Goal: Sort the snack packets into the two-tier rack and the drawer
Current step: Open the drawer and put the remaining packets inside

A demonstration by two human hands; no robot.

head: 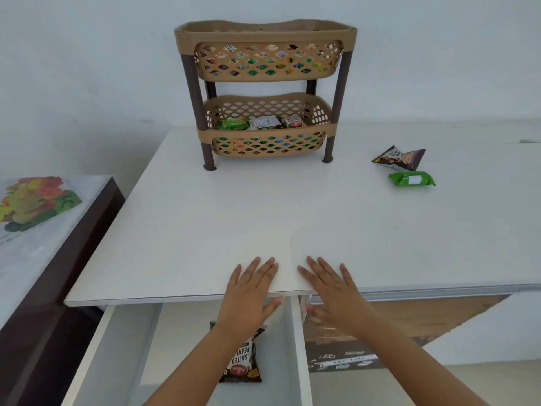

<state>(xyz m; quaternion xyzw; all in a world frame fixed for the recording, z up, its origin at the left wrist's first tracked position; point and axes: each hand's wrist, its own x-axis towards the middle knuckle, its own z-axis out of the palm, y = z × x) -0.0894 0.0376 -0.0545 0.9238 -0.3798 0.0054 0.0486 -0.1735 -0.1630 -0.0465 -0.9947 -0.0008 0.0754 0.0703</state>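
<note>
A tan two-tier rack (339, 124) with brown legs stands at the back of the white table (222, 218). Both tiers hold snack packets; in the lower one I make out a green packet (234, 123) and two others. A dark packet (399, 158) and a green packet (412, 179) lie on the table to the right. Below the table's front edge the drawer (301, 347) is pulled out, with a salted peanuts packet (243, 361) inside. My left hand (250, 291) and my right hand (330, 291) rest flat on the table's front edge, fingers spread, holding nothing.
A dark wooden side table (96, 218) with a fruit-printed cover (32, 206) stands to the left, lower than the white table. A white wall rises behind the rack. Brown floor and a dark mat (345, 358) show beneath the table on the right.
</note>
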